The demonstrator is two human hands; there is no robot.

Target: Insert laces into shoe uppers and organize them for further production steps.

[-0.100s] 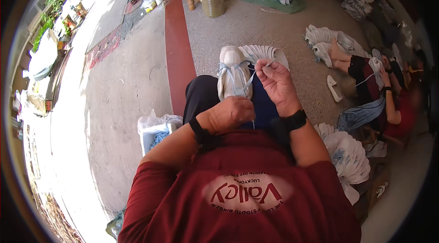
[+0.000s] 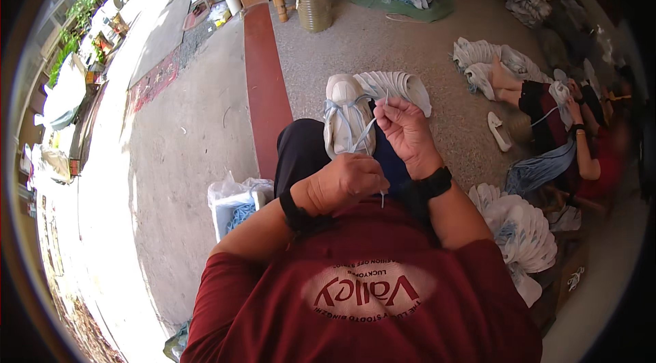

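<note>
A white shoe [image 2: 336,132] rests toe-away over my knees, with a light blue shoelace [image 2: 367,133] threaded across its front. To the right of the shoe, my right hand [image 2: 411,136] pinches the lace between thumb and fingertips, and a thin tip sticks up above them. My left hand [image 2: 347,180] is closed over the lace just below the near end of the shoe. A short length of lace dangles under that hand, in front of my red shirt. Its fingertips are partly hidden by the back of the hand.
Nested white shoe uppers [image 2: 403,86] lie just beyond my knees. A white box [image 2: 224,216] of blue laces stands at left. More white uppers [image 2: 523,233] are piled at right, near a co-worker in red [image 2: 588,182] handling a shoe. A large liquid-filled jug [image 2: 314,8] stands ahead.
My right hand has come slightly down and left, still pinching the lace. My left hand has shifted a little, and more lace shows hanging below it.
</note>
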